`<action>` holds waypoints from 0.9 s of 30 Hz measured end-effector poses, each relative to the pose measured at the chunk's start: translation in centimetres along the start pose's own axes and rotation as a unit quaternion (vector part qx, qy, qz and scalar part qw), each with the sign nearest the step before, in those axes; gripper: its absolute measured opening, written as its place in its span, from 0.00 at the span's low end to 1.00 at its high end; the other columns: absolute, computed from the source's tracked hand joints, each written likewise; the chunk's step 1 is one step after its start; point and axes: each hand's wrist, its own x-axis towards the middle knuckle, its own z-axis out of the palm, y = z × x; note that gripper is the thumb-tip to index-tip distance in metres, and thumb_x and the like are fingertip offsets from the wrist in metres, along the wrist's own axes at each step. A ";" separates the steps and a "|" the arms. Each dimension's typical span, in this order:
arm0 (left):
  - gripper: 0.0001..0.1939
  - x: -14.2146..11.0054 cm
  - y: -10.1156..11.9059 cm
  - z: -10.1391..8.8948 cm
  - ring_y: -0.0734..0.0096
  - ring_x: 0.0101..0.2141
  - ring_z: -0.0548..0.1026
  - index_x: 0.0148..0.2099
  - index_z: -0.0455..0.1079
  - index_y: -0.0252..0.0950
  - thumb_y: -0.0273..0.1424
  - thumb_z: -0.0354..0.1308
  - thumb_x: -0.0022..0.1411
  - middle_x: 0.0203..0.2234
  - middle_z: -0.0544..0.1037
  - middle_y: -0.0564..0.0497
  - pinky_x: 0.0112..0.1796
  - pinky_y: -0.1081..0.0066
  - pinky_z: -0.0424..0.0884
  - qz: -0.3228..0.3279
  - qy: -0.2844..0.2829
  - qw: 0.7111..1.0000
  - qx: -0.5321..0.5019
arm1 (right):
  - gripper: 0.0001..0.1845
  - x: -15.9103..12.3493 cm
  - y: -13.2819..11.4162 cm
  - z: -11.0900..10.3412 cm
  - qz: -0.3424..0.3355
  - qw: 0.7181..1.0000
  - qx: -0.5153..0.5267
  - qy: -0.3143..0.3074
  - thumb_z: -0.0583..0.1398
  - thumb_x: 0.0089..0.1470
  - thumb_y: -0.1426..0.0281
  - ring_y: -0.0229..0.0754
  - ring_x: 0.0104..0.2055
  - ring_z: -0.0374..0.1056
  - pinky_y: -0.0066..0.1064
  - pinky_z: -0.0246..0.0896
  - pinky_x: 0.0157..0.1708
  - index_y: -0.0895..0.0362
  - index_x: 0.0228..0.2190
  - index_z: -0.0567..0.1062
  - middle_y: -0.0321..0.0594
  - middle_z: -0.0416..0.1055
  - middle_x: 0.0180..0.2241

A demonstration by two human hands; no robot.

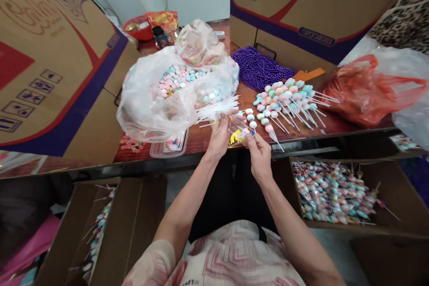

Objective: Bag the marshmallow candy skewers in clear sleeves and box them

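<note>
Clear plastic wrapper point(237, 128): between the two hands, above the table's point(199, 139) front edge; its long axis runs crosswise, dipping slightly toward the right.
Left hand point(219, 137): thumb and fingers pinched together on the wrapper's left end, just beside the white sticks point(217, 108).
Right hand point(260, 154): thumb and forefinger clamped on its right end, by a small printed label point(249, 133).
Candy skewers point(284, 94): beyond and rightward of the wrapper, nearer the right hand, bare stick ends pointing mostly rightward.

It looks like a packing workshop: on the table point(338, 128) stand printed cartons point(60, 67) and a bag point(140, 98) of loose candies point(177, 78); below it, boxes point(395, 183) of wrapped candy sticks point(335, 194).
</note>
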 end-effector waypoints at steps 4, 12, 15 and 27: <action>0.23 -2.4 -1.3 -0.9 0.62 0.42 0.81 0.40 0.77 0.37 0.50 0.68 0.52 0.38 0.83 0.46 0.43 0.68 0.74 -0.009 0.017 1.000 0.005 | 0.15 0.0 0.9 0.1 0.007 0.997 0.021 0.075 0.66 0.52 0.60 0.34 0.27 0.58 0.28 0.57 0.31 0.57 0.24 0.73 0.30 0.65 0.23; 0.17 -5.2 -2.1 -2.8 0.76 0.29 0.77 0.35 0.75 0.34 0.37 0.74 0.46 0.29 0.80 0.52 0.33 0.75 0.71 -0.039 0.179 0.981 -0.065 | 0.22 -1.2 0.9 -0.8 0.015 0.998 -0.061 0.006 0.64 0.54 0.56 0.34 0.24 0.59 0.28 0.56 0.26 0.57 0.18 0.71 0.31 0.64 0.19; 0.17 -5.7 -2.1 -2.8 0.80 0.25 0.73 0.32 0.73 0.34 0.40 0.73 0.47 0.25 0.77 0.54 0.30 0.77 0.69 -0.015 0.202 0.978 -0.053 | 0.25 -1.7 1.2 -0.6 0.049 0.998 -0.045 0.014 0.62 0.56 0.51 0.35 0.21 0.62 0.28 0.57 0.24 0.57 0.18 0.72 0.33 0.66 0.17; 0.20 -6.6 -1.0 -3.4 0.83 0.22 0.71 0.32 0.73 0.34 0.39 0.76 0.41 0.24 0.76 0.56 0.27 0.79 0.66 -0.009 0.258 0.963 -0.078 | 0.31 -1.6 1.0 -1.9 -0.006 0.998 -0.058 0.039 0.53 0.64 0.50 0.35 0.21 0.60 0.29 0.57 0.24 0.56 0.17 0.71 0.36 0.66 0.18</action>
